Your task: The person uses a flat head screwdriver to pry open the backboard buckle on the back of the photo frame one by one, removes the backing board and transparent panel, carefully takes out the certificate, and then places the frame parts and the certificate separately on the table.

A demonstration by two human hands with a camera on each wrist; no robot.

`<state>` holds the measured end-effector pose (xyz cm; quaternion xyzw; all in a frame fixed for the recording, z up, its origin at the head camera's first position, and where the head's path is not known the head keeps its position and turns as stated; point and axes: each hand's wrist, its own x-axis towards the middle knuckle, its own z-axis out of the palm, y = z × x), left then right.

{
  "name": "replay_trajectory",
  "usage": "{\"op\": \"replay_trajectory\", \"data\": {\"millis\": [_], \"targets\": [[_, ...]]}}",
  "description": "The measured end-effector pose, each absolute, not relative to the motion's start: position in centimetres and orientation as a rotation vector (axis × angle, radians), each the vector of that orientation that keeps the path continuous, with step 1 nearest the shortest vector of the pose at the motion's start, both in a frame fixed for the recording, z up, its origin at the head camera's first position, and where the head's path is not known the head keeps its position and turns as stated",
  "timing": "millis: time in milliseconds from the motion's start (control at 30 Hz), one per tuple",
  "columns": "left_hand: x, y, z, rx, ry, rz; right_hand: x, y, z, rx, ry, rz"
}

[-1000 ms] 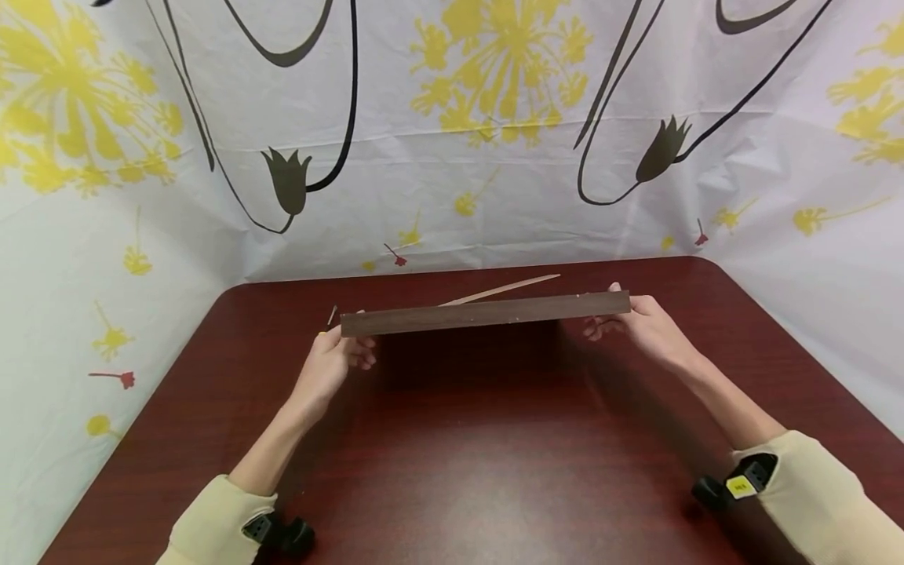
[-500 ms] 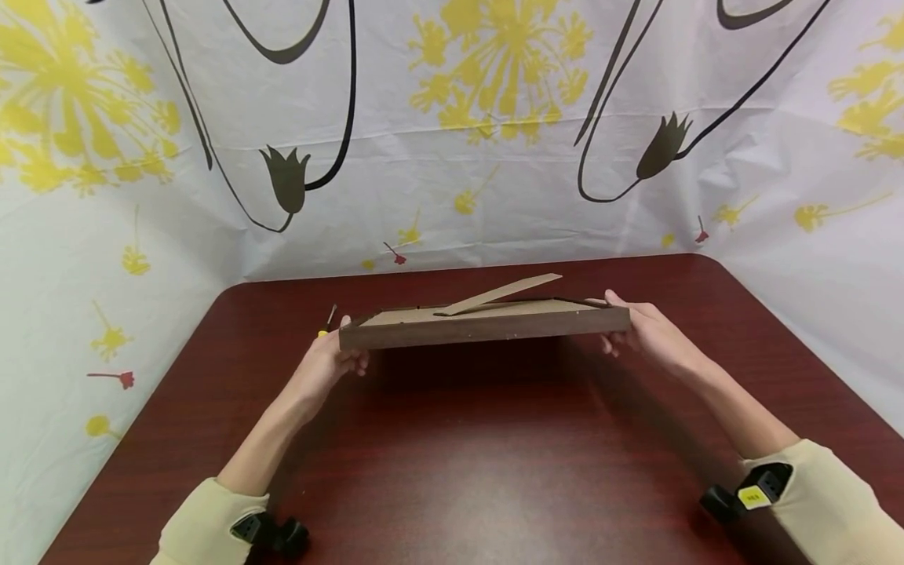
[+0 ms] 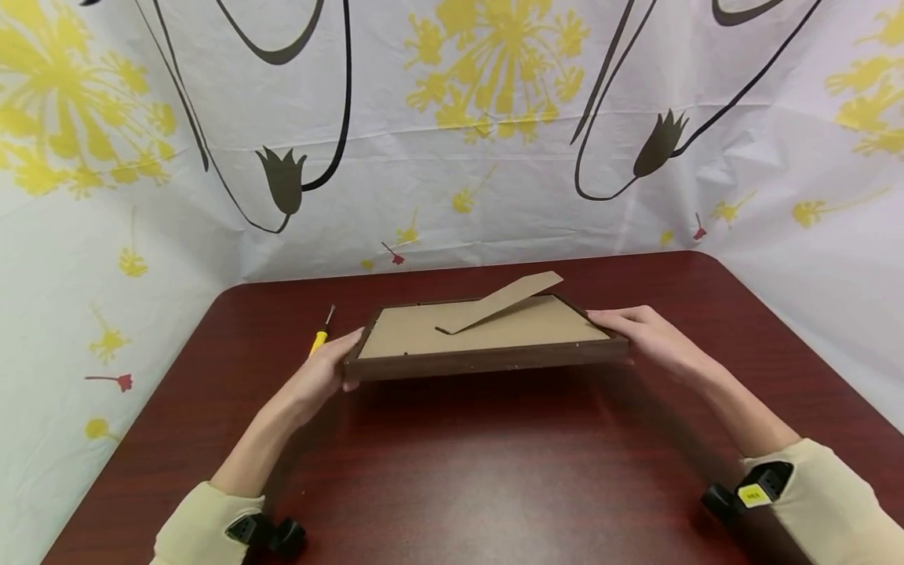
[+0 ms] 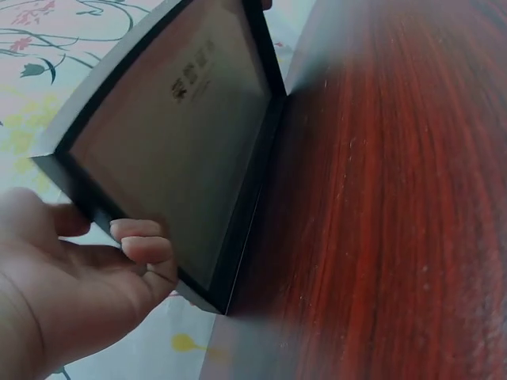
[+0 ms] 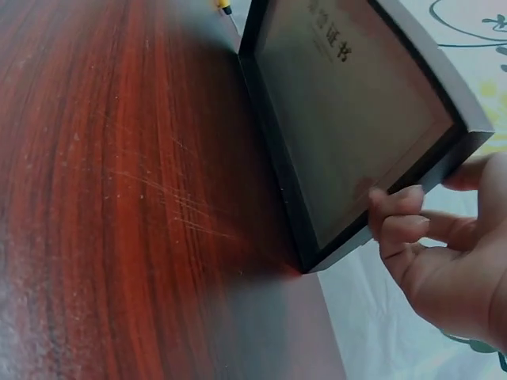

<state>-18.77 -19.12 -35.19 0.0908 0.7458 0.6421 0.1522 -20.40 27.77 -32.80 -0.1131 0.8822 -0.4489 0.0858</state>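
A dark picture frame (image 3: 487,359) is held back side up, tilted over the table, its brown backing board (image 3: 417,329) showing in the head view. A cardboard stand flap (image 3: 504,302) sticks up from the backing. My left hand (image 3: 321,377) grips the frame's left side, thumb above and fingers beneath. On the opposite side my right hand (image 3: 653,337) grips it the same way. Both wrist views show the glazed front (image 4: 178,142) facing down, with a certificate with printed characters (image 5: 341,47) behind it. Fingertips of each hand curl onto the front border.
A screwdriver (image 3: 320,339) with a yellow handle lies on the table just beyond my left hand. The dark red wooden table (image 3: 494,471) reaches back to a white patterned sheet (image 3: 452,180) that hangs behind and at both sides.
The frame has tipped from nearly edge-on, so its back and stand flap now face up into view. Its near edge has come lower, and both hands have turned with it.
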Motion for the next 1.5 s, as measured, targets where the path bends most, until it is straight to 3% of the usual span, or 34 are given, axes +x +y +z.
{"op": "replay_trajectory", "data": {"millis": [467,700,1500], "targets": [[-19.0,-19.1,-36.2,0.313,2.309,1.479,-20.5,27.2,-34.0,-0.428,2.822,-0.921],[-19.1,-19.2,-36.6,0.350,2.360,1.418,-20.6,26.8,-34.4,-0.610,2.901,-0.807],[-18.6,-17.7,-37.7,0.377,2.500,1.191,-21.0,26.9,-37.3,-0.697,2.895,-0.789]]}}
